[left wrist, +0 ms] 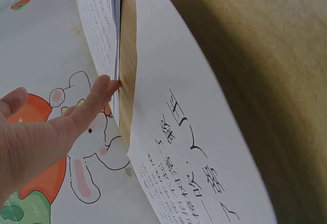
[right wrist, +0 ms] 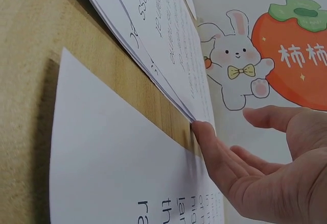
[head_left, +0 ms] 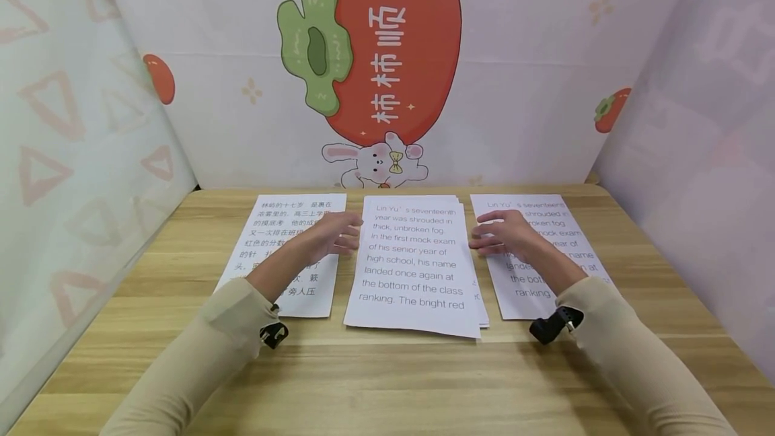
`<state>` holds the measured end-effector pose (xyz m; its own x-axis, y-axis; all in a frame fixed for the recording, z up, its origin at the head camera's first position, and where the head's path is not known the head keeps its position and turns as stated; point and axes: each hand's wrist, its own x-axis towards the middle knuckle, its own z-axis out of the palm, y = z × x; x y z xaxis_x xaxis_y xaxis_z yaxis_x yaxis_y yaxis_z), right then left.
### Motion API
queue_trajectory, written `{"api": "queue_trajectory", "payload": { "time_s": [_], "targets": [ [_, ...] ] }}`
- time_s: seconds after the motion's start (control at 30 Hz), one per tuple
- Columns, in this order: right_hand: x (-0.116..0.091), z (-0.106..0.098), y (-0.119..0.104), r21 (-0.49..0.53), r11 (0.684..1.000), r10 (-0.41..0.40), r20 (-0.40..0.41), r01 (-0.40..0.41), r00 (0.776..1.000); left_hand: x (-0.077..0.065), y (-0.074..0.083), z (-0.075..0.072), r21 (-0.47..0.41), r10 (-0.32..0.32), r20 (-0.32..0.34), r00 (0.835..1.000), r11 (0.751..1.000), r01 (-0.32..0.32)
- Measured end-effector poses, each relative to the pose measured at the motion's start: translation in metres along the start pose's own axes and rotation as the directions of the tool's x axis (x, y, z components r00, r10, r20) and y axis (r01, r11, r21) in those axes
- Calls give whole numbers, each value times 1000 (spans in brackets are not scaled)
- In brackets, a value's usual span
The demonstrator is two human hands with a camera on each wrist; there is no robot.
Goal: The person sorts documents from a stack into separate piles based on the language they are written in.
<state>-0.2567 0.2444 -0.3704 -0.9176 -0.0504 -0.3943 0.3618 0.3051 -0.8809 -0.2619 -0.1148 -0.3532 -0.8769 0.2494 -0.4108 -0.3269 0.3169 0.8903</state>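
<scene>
A small stack of paper sheets [head_left: 414, 271] lies mid-table, its top page printed with large English text. My left hand [head_left: 329, 237] is at the stack's left edge, fingers loosely extended and holding nothing, above a sheet with Chinese text [head_left: 281, 221]. On the other side, my right hand [head_left: 507, 231] has its fingertips right by the stack's right edge; it hovers over another page of English text [head_left: 527, 305]. In the right wrist view, the stack's layered edge [right wrist: 138, 63] shows slightly uneven sheets, with a little finger close against it.
The wooden table [head_left: 387, 382] ends at a white backdrop [head_left: 230, 140] with a persimmon and rabbit print. Pale side panels [head_left: 79, 173] stand left and right. Each wrist wears a black strap [head_left: 556, 325].
</scene>
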Motion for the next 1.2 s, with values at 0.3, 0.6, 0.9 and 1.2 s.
{"api": "queue_trajectory", "payload": {
  "time_s": [0.3, 0.6, 0.9, 1.2],
  "targets": [
    [0, 1, 1, 20, 1000, -10, 9, 9, 1000, -1, -3, 0, -26, 0, 9, 1000, 1000, 0],
    [-1, 1, 0, 27, 999, -19, 16, 18, 1000, -2, -2, 0, -50, 6, 13, 1000, 999, -6],
    [-5, 3, -2, 21, 999, -42, 27, 41, 999, -2, -1, 2, -64, 5, 15, 1000, 998, -4],
    [-9, 4, -4, 9, 997, -83, 14, 83, 996, -1, 0, 3, -72, 4, -28, 1000, 997, -6]
  ]
}}
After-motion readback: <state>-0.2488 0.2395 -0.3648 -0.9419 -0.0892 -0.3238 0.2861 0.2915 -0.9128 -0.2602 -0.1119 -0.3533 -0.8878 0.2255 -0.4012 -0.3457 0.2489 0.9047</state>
